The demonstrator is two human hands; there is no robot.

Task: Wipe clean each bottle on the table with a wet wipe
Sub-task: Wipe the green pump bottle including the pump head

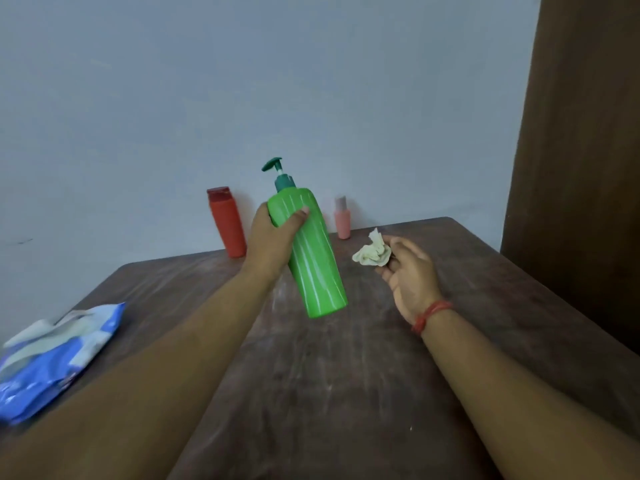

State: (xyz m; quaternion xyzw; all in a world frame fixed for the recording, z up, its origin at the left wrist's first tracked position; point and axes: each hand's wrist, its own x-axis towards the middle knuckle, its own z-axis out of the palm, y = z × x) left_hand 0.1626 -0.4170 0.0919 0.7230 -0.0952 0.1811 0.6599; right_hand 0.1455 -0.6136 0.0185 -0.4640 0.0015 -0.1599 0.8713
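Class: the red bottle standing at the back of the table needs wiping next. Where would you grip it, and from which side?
Grip the red bottle round its mid-body from the front: it stands upright close to the wall, leaving only its near side open.

Three bottles (308, 251), one crumpled wipe (372, 252), one wipe pack (59, 358), two hands (273, 237)

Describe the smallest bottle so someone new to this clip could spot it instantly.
Start at the brown table and follow its far edge to the wall. Right of the raised green pump bottle stands the pink bottle. It is far shorter than the red bottle further left, and paler.
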